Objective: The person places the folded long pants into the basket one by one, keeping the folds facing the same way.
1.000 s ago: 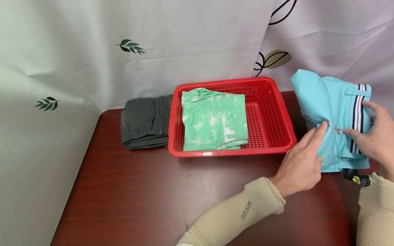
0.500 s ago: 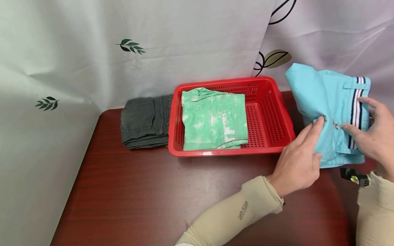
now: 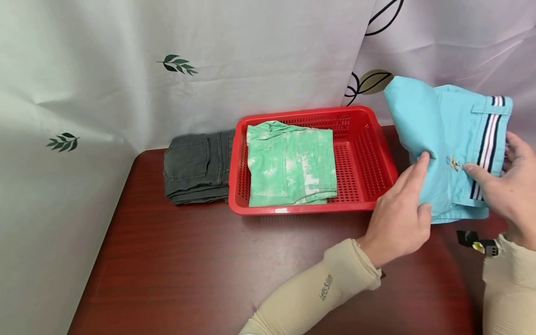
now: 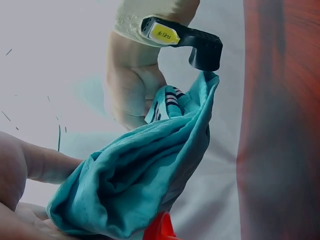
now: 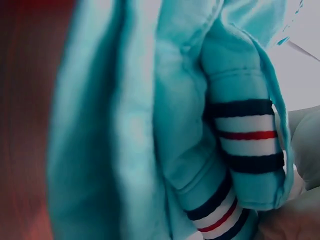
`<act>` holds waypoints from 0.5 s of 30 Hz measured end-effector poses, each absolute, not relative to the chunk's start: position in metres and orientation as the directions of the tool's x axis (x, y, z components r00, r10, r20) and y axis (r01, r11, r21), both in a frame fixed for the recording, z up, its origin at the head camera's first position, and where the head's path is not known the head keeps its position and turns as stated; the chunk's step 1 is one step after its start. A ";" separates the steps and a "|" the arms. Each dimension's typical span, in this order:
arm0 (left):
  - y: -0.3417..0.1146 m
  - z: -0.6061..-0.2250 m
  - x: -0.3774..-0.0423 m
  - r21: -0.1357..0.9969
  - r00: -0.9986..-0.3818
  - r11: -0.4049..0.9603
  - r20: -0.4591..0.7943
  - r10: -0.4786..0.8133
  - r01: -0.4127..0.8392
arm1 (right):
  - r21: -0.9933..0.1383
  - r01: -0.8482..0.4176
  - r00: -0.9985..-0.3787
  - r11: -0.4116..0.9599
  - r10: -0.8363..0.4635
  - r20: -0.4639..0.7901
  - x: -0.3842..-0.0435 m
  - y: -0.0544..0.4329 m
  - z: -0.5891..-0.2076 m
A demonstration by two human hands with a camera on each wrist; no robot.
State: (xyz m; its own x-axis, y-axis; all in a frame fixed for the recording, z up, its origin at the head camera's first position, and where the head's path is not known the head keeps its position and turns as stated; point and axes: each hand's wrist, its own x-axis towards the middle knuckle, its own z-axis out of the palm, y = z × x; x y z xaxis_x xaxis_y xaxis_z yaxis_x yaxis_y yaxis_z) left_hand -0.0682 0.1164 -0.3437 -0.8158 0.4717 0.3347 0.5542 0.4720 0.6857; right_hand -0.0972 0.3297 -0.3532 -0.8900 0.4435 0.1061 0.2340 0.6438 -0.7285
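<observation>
Folded light-blue pants [image 3: 423, 111] with a navy-and-white striped waistband are held at the right of the head view, off the table and beside the red basket [image 3: 289, 210]. My left hand [image 3: 398, 221] grips their folded left side, thumb on one face and fingers on the other in the left wrist view. At the waistband end my right hand [image 3: 508, 186] pinches the pants, its thumb lying on the front near a small embroidered patch. The right wrist view shows the striped waistband layers [image 5: 247, 135] close up. Inside the basket's left part lie folded green-and-white tie-dye pants [image 3: 289, 163].
Folded dark grey jeans [image 3: 188, 160] lie left of the basket, against its side. The brown table [image 3: 188, 260] meets white leaf-print curtains [image 3: 259, 56] at the back and left. A perforated floor shows in the basket's right part.
The light-blue pants have risen toward the back and shifted slightly left, both hands moving with them. The basket's right end has nudged a little left; the other clothes have stayed put.
</observation>
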 end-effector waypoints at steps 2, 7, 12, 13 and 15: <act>0.115 -0.343 -0.067 0.699 -0.838 0.485 0.328 0.437 0.526 | -0.736 0.226 -0.887 0.638 0.447 0.115 -0.097 0.329 -0.353; 0.113 -0.340 -0.067 0.731 -0.882 0.504 0.314 0.351 0.460 | -0.755 0.190 -0.872 0.627 0.461 0.163 -0.097 0.326 -0.352; 0.109 -0.339 -0.069 0.734 -0.881 0.490 0.358 0.310 0.470 | -0.769 0.171 -0.857 0.616 0.478 0.192 -0.097 0.321 -0.350; 0.108 -0.339 -0.069 0.733 -0.879 0.486 0.367 0.306 0.475 | -0.770 0.167 -0.855 0.616 0.480 0.198 -0.097 0.320 -0.349; 0.106 -0.338 -0.071 0.730 -0.876 0.485 0.380 0.297 0.481 | -0.771 0.155 -0.853 0.617 0.478 0.211 -0.097 0.317 -0.348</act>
